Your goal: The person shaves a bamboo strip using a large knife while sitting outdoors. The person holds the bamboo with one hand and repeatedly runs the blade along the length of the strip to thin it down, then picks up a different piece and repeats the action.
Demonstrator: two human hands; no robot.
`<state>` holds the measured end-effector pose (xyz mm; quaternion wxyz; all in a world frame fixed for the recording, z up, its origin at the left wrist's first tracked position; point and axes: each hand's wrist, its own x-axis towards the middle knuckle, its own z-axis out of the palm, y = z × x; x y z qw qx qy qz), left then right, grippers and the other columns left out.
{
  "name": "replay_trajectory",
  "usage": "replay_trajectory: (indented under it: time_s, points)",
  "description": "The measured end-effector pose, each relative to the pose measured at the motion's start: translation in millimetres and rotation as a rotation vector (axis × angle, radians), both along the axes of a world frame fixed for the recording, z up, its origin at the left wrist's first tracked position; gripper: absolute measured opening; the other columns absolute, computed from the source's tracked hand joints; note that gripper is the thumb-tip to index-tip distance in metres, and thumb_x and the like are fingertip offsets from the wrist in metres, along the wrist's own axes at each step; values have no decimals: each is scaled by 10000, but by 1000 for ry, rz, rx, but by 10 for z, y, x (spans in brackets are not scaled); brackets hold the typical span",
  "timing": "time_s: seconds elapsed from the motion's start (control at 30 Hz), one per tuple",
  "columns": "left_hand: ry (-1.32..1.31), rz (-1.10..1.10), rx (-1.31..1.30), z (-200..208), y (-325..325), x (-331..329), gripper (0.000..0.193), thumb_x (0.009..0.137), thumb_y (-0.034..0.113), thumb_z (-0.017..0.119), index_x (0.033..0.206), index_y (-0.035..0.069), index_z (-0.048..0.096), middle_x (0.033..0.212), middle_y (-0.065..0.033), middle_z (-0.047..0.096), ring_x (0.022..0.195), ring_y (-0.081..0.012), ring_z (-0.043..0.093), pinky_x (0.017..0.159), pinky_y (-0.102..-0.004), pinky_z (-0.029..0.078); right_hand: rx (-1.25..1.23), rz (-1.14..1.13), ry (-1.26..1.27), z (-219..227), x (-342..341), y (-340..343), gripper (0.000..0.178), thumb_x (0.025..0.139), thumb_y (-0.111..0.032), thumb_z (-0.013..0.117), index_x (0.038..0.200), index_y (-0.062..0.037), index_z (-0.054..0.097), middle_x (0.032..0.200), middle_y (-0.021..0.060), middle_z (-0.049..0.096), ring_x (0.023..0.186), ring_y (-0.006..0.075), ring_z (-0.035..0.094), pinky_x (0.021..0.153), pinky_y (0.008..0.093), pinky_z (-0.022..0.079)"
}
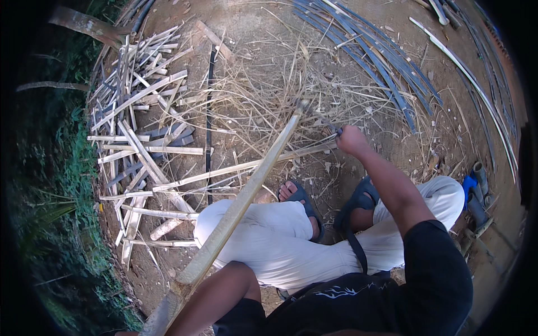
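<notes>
A long split bamboo strip (246, 195) runs diagonally from the lower left edge, over my left thigh, to the middle of the picture. My right hand (352, 140) is closed around the dark handle of a knife (332, 126). The blade reaches up and left to the strip's far end, where details are blurred. My left forearm (216, 297) lies along the strip's near part and leaves the view at the bottom, so my left hand does not show.
Thin bamboo shavings (252, 101) cover the ground ahead. A heap of cut bamboo pieces (140, 140) lies left, beside green plants (61, 213). Long dark strips (370, 50) lie far right. Bamboo tubes (477, 207) and a blue object (468, 190) sit at right.
</notes>
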<state>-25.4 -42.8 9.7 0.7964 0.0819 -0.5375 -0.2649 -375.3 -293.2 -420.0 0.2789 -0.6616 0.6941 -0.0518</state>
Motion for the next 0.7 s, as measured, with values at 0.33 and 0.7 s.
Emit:
replay_trajectory:
  time_s: [0.33, 0.7]
  points:
    - [83, 71, -55, -32, 46, 80, 269, 1014, 326, 465, 878, 94, 480, 438, 94, 389, 341, -22, 365, 400, -172, 339, -256, 427, -347, 658, 535, 426, 253, 774, -275, 692, 893, -55, 652, 731, 180, 669, 710, 382, 665, 663, 473, 542]
    - [66, 120, -21, -81, 33, 121, 199, 1002, 327, 478, 935, 139, 469, 464, 122, 418, 348, -2, 375, 380, -161, 342, -94, 301, -186, 212, 138, 348, 266, 756, -274, 713, 888, -49, 662, 755, 197, 669, 752, 390, 671, 697, 474, 535]
